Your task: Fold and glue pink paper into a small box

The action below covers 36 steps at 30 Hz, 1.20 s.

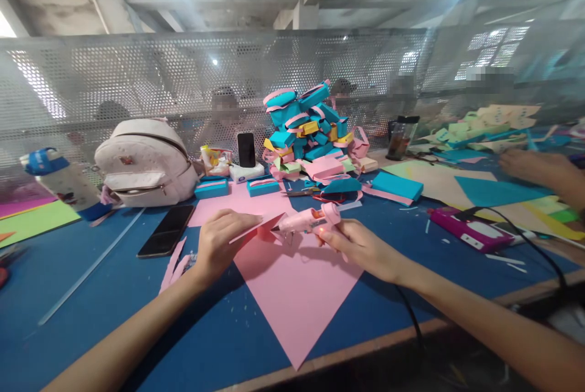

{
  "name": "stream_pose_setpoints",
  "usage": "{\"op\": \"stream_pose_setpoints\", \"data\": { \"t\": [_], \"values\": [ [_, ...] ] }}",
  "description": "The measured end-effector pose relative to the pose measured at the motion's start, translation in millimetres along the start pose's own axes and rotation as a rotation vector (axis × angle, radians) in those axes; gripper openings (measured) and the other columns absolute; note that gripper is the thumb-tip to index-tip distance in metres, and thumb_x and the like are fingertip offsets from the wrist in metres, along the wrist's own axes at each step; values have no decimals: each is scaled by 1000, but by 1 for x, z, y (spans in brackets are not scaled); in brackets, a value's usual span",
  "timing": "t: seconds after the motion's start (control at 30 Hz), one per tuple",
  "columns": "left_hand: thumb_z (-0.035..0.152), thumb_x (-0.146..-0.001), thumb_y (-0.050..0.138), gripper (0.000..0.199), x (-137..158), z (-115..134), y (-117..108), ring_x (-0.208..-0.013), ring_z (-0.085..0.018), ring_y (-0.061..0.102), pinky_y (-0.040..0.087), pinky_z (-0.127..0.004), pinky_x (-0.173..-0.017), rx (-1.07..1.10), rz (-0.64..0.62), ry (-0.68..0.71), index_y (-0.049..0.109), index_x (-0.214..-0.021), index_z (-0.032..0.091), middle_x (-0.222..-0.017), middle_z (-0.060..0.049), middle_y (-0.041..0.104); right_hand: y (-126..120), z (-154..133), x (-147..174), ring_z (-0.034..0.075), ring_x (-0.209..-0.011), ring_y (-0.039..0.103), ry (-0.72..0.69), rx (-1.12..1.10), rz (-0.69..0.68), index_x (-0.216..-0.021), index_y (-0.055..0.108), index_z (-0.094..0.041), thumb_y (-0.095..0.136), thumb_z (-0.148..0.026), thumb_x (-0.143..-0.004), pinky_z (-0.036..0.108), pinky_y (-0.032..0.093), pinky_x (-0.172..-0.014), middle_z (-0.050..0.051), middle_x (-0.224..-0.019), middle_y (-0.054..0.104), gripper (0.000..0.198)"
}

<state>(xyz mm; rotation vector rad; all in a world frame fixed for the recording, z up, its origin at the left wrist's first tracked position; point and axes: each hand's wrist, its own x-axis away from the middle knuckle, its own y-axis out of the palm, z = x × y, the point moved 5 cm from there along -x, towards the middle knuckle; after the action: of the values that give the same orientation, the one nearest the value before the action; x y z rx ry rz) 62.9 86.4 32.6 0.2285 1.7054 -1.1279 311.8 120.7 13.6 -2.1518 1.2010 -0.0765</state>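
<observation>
My right hand (365,247) is wrapped round a pink hot glue gun (313,219), its dark nozzle pointing left. A folded piece of pink paper (261,231) is pinched in my left hand (220,241), with the nozzle tip at or very near its edge; contact is hard to tell. Beneath both hands a large pink sheet (299,306) lies with one corner toward the table's front edge. The gun's black cord (411,313) runs down past my right forearm.
Behind the hands rises a pile of blue, pink and yellow paper boxes (315,130), with scissors (299,193) before it. Left are a white backpack (146,166), a phone (167,231) and a bottle (68,185). On the right, a magenta device (470,229) and another person's hand (534,166).
</observation>
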Motion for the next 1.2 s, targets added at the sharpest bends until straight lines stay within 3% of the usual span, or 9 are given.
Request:
{"op": "stream_pose_setpoints", "data": {
  "t": [1.2],
  "values": [
    [15,-90,61,18,-2,1,-2,-78,-16,72,51,-32,-74,-16,15,-11,69,-105,22,-95,-6,78,-7,6,0,12,-56,48,36,64,25,-69,53,-17,40,-56,-97,25,36,-54,-2,-60,49,50]
  ]
}}
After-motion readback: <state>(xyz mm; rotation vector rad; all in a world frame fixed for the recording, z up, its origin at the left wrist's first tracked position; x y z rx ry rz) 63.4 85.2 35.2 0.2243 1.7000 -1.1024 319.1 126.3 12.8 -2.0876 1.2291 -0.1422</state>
